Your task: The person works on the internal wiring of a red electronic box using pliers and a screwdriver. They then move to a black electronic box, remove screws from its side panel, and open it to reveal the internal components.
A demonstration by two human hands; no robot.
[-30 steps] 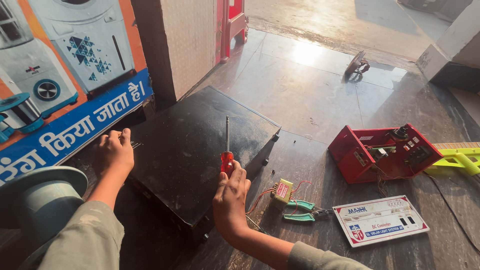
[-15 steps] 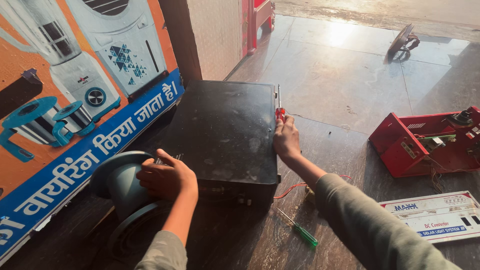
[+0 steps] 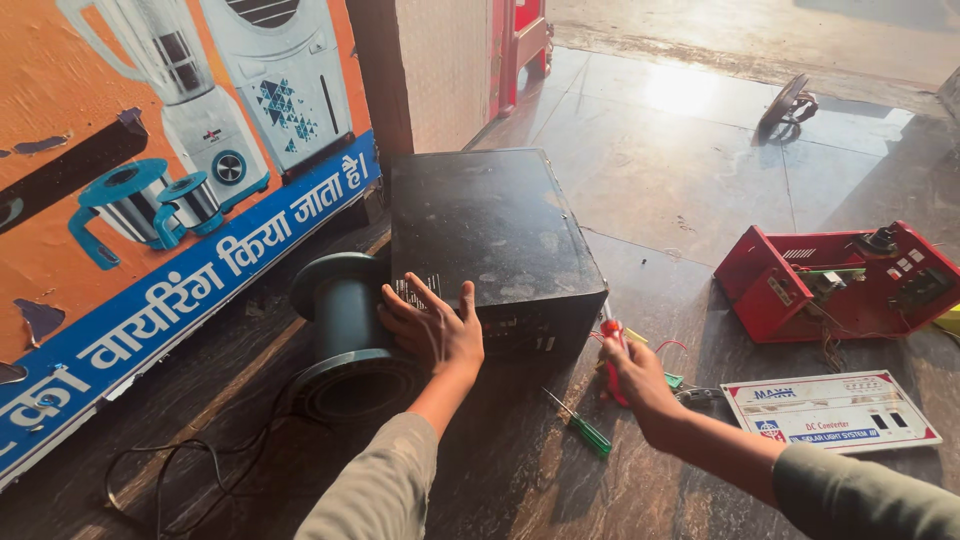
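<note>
A black metal box (image 3: pixel 490 240) lies flat on the stone floor in front of me. My left hand (image 3: pixel 432 328) presses open-fingered against its near left corner. My right hand (image 3: pixel 632 372) grips a red-handled screwdriver (image 3: pixel 611 335), whose tip points up at the box's near right corner. A second screwdriver with a green handle (image 3: pixel 580 425) lies on the floor between my two arms.
A grey plastic spool (image 3: pixel 345 335) lies left of the box, with a black cable (image 3: pixel 190 465) trailing from it. A red open device chassis (image 3: pixel 835 280) and a white faceplate (image 3: pixel 830 410) lie to the right. An orange and blue poster board (image 3: pixel 150 200) leans at left.
My left hand moved from the spool to the box's near left corner. My right hand came down from the box's far right edge to its near right corner with the red screwdriver.
</note>
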